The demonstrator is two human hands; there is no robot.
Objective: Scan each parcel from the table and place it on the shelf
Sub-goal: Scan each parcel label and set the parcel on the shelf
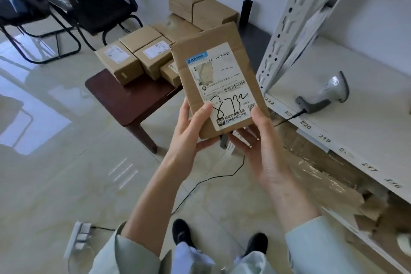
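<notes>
Cardboard parcel (pixel 219 78) between both hands (pixel 222 131)

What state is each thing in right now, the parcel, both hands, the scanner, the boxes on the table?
Parcel: held up, label facing the camera.
Left hand: grips the parcel's lower left edge.
Right hand: grips its lower right corner.
Scanner: lying on the shelf, unheld, cable attached.
Boxes: closed, on the table.
</notes>
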